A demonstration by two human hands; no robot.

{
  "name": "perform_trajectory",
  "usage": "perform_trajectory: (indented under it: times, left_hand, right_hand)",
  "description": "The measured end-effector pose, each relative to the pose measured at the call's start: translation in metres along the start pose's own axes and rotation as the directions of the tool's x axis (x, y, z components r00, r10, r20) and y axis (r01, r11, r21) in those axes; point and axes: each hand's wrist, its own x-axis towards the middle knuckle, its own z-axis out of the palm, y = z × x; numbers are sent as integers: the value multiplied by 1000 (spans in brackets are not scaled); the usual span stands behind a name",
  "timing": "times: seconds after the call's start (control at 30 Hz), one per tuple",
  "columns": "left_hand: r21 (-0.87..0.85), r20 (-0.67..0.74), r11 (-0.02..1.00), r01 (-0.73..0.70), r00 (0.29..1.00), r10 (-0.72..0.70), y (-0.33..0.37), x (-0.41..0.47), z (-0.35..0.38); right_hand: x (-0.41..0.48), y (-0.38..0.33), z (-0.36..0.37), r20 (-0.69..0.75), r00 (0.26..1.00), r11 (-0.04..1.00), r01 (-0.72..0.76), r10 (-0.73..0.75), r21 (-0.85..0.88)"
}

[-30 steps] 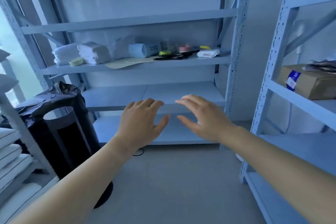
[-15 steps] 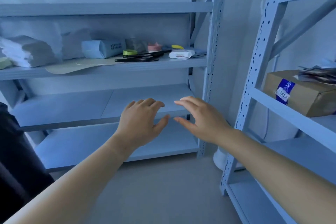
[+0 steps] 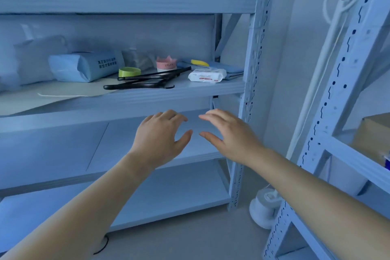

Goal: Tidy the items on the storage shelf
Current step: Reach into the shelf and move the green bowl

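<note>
A pale metal storage shelf [image 3: 179, 93] stands in front of me. On its middle board lie a blue tissue pack [image 3: 84, 67], a green tape roll [image 3: 129, 72], black hangers [image 3: 145, 81], a pink cup [image 3: 166, 63], a white wipes pack [image 3: 207, 75], a folded blue cloth [image 3: 232, 70] with a yellow item [image 3: 199, 62] behind, and flat paper sheets [image 3: 69, 95]. My left hand [image 3: 160, 137] and my right hand [image 3: 230, 133] hover side by side below that board, fingers spread, holding nothing.
A second shelf frame [image 3: 346, 82] rises at the right with a cardboard box [image 3: 373, 135] on it. A white pole stand [image 3: 263, 209] sits in the gap between the two frames. A white bag [image 3: 38, 57] leans at the back left of the middle board.
The view has closed in on the right end of the shelf, which looks larger now. Both hands keep the same open pose in front of me.
</note>
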Motion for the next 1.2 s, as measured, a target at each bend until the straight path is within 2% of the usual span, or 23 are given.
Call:
perform_trajectory:
  times: [0.13, 0.33, 0.67, 0.83, 1.2]
  left_hand:
    - [11, 44, 1000, -21, 999, 21, -15, 41, 36]
    - [25, 73, 999, 20, 997, -22, -37, 102, 88]
    - [56, -3, 995, 79, 997, -79, -53, 258, 158]
    - [76, -6, 987, 140, 990, -140, -59, 306, 188]
    - [133, -66, 955, 266, 964, -259, -114, 356, 197]
  right_hand:
    - [37, 37, 18, 3, 1000, 1000, -10, 10, -16]
    - [92, 97, 56, 30, 999, 1000, 19, -19, -4]
    - [213, 224, 80, -12, 997, 996, 82, -81, 36]
    - [257, 277, 98, 18, 994, 993, 103, -104, 54]
    - [349, 292, 143, -20, 965, 952, 262, -262, 160]
